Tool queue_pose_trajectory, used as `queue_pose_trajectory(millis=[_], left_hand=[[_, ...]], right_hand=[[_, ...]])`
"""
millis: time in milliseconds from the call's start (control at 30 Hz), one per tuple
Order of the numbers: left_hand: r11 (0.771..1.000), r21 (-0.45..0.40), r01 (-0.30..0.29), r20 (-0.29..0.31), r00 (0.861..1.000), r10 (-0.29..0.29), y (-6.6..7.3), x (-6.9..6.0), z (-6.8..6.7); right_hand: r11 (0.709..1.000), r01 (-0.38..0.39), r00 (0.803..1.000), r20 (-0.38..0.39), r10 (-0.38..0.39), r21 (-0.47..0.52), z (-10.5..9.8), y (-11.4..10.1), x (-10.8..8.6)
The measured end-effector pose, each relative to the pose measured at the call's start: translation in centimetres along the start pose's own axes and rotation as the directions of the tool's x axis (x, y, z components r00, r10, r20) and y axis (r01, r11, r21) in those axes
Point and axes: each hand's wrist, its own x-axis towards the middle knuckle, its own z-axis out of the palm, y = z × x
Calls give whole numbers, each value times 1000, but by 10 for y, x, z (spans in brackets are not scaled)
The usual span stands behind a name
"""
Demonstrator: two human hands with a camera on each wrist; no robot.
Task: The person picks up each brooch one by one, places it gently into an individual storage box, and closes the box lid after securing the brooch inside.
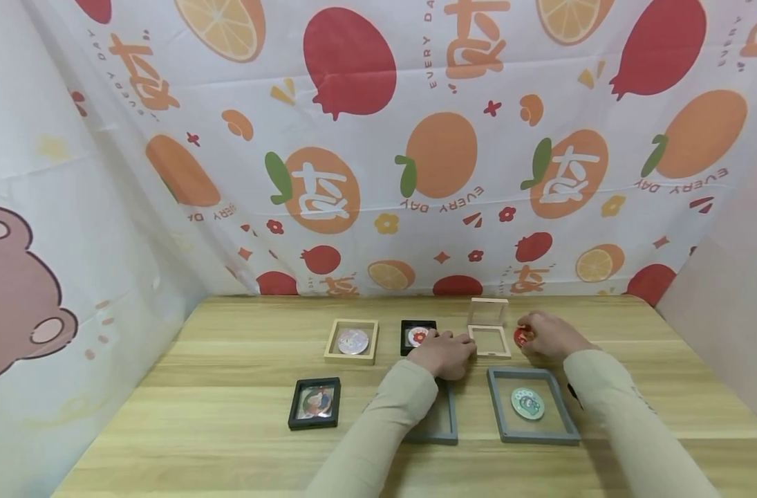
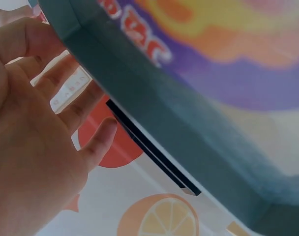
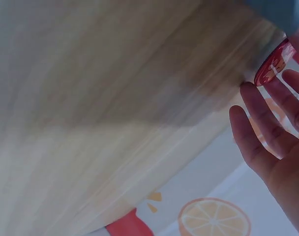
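My right hand pinches a round red badge just above the table, right of a small pale display frame whose lid stands raised at the back. In the right wrist view the badge is tilted between thumb and fingers, the other fingers spread. My left hand reaches to the pale frame's left edge, fingertips at or touching its rim; its fingers look loosely extended. Below that hand lies a grey frame, partly hidden by the sleeve, holding a colourful badge.
Another grey frame holds a green badge. A small black frame with a flower badge sits beside my left hand. Farther left are a yellowish frame and a black frame. Printed cloth hangs behind the table.
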Motion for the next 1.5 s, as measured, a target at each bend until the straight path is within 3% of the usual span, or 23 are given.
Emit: queue_pose_trajectory(millis=[367, 1033, 1500], left_hand=[[1000, 21, 4, 7, 1000, -5, 3, -1, -4], [1000, 22, 5, 24, 1000, -5, 3, -2, -4], [999, 30, 11, 33, 999, -12, 3, -3, -4]], right_hand=[[996, 71, 996, -46, -73, -49, -1, -6, 4], [997, 78, 996, -51, -79, -20, -2, -10, 3], [991, 137, 990, -46, -136, 12, -2, -15, 9]])
